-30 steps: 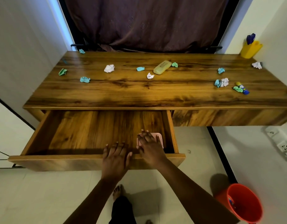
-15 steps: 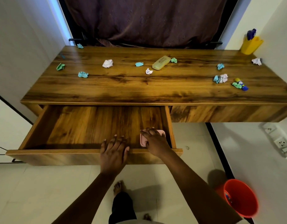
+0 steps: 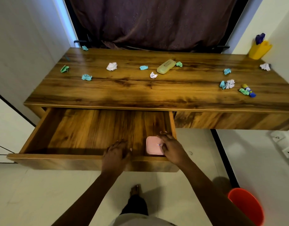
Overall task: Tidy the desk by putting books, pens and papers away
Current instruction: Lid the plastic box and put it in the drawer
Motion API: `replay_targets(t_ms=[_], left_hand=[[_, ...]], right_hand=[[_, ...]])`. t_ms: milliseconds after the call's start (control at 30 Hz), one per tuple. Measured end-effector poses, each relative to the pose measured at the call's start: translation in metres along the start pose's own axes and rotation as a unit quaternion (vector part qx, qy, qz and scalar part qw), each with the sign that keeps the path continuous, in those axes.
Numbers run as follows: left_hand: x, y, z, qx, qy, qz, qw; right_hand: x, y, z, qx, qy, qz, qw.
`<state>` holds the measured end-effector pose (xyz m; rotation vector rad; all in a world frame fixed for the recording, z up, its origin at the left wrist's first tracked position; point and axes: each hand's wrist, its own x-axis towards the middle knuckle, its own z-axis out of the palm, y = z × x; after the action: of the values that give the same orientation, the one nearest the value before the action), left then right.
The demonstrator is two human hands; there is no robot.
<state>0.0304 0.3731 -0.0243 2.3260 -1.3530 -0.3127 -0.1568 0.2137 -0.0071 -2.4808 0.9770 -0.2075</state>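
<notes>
A person stands at a wooden desk (image 3: pixel 156 88) with its left-hand drawer (image 3: pixel 95 131) pulled out; the right hand (image 3: pixel 171 146) reaches into the drawer's near right corner, fingers spread and lying on the right edge of a small pink box (image 3: pixel 153 145), touching rather than closed round it; the left hand (image 3: pixel 115 154) rests flat and unclenched on the drawer's front rail, holding nothing. The pink box lies flat at about five o'clock within the drawer, hard against the front wall. It looks like rigid plastic, light and smooth, likely slippery on its rounded corners; a pinch across opposite sides would probably serve better than a press from above. On the desktop, crumpled paper scraps (image 3: pixel 111 66) are scattered from nine o'clock round to three; being soft and nearly weightless, they should gather by a loose pinch. A yellowish case (image 3: pixel 166 66) lies near twelve o'clock; a yellow pen holder (image 3: pixel 259 49) stands at two; a red bucket (image 3: pixel 244 206) waits on the floor at four.
</notes>
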Motion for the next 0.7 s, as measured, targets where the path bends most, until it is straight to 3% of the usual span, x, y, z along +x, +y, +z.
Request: replay_targets(t_ms=[200, 367, 433, 600, 700], left_hand=[[0.107, 0.063, -0.038, -0.119, 0.026, 0.049, 0.991], [0.233, 0.11, -0.035, -0.194, 0.005, 0.028, 0.981], [0.28, 0.125, -0.031, -0.172, 0.015, 0.04, 0.984], [0.397, 0.142, -0.017, -0.044, -0.03, 0.028, 0.998], [0.438, 0.156, -0.009, 0.061, -0.06, 0.04, 0.996]], right_hand=[[0.094, 0.025, -0.06, 0.138, 0.161, 0.093, 0.973], [0.213, 0.05, -0.09, 0.372, 0.167, 0.21, 0.889], [0.254, 0.064, -0.098, 0.401, 0.171, 0.239, 0.868], [0.342, 0.1, -0.133, 0.331, 0.179, 0.246, 0.894], [0.379, 0.114, -0.152, 0.264, 0.151, 0.209, 0.929]])
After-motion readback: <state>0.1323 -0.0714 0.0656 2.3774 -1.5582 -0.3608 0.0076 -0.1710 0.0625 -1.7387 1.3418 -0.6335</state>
